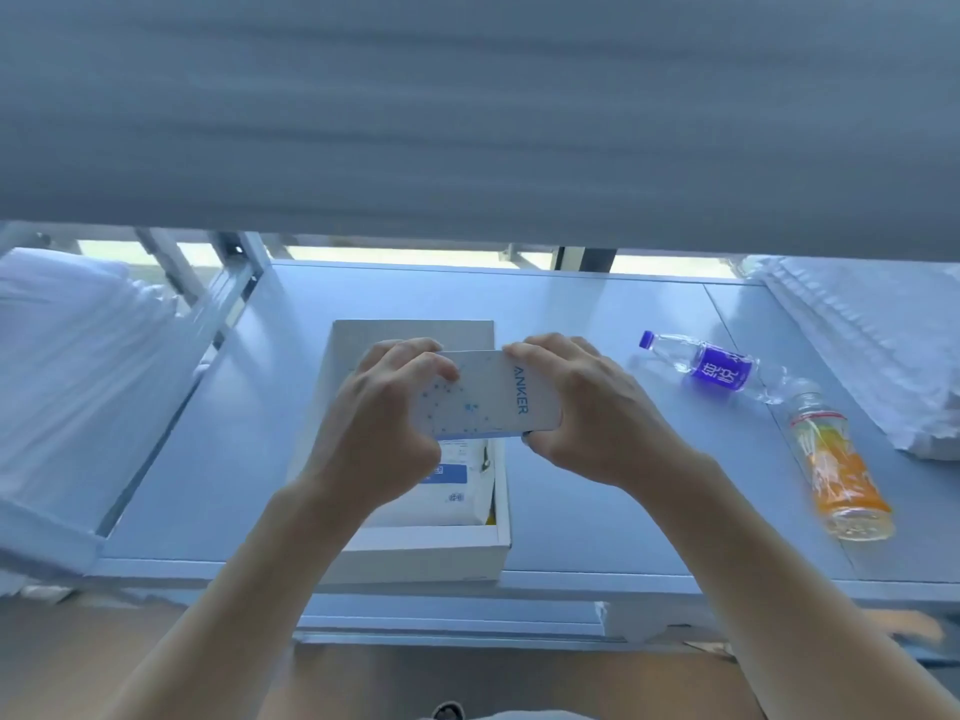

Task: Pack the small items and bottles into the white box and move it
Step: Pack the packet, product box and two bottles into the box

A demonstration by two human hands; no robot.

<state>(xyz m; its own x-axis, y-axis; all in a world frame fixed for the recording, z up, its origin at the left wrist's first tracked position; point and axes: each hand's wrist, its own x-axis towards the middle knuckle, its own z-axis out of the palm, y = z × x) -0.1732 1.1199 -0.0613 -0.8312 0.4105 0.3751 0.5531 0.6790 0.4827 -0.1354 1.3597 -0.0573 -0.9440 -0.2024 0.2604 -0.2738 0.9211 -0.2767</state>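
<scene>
Left hand (387, 423) and right hand (587, 407) gripping flat white ANKER carton (488, 397) above open white box (415, 548), purple-labelled clear bottle (719, 367) and orange drink bottle (836, 475) lying right of box on desk (597, 511)

A pale blue table (597, 324) fills the middle of the frame. White bedding (67, 366) is heaped at the left edge, and more white padded fabric (883, 345) lies at the right edge. A grey blind (467, 106) spans the upper half, with bright window strips (400, 252) below it. Brown floor (130, 662) shows at the bottom.
</scene>
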